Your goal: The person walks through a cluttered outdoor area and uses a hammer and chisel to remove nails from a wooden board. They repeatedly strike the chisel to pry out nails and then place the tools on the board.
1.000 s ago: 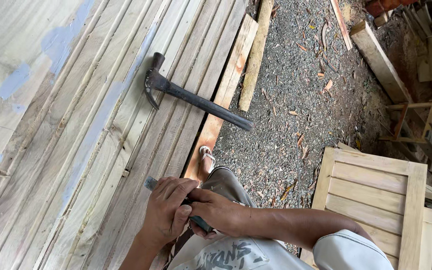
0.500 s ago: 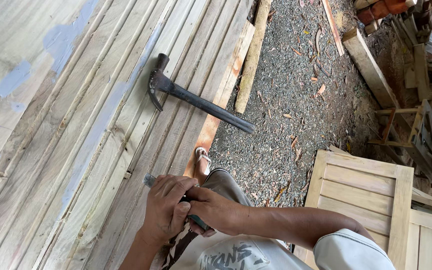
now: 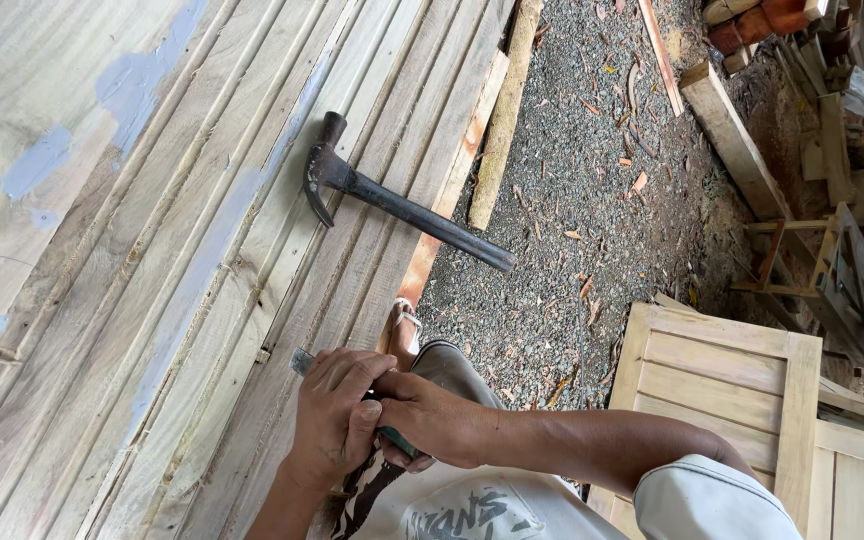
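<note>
While both hands are clamped together, left hand (image 3: 337, 425) and right hand (image 3: 422, 420) on a small chisel-like tool (image 3: 304, 362), its tip is kept against the grooved door panel (image 3: 182, 250); steady pressure seems advisable. Claw hammer (image 3: 392, 205) is left lying well apart.

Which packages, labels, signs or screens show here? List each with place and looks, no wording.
No packages, labels, signs or screens.
Only lettering: dark block print on the pale grey shirt, bottom centre, below the left hand and right hand, which together grip a small dark tool.
</note>
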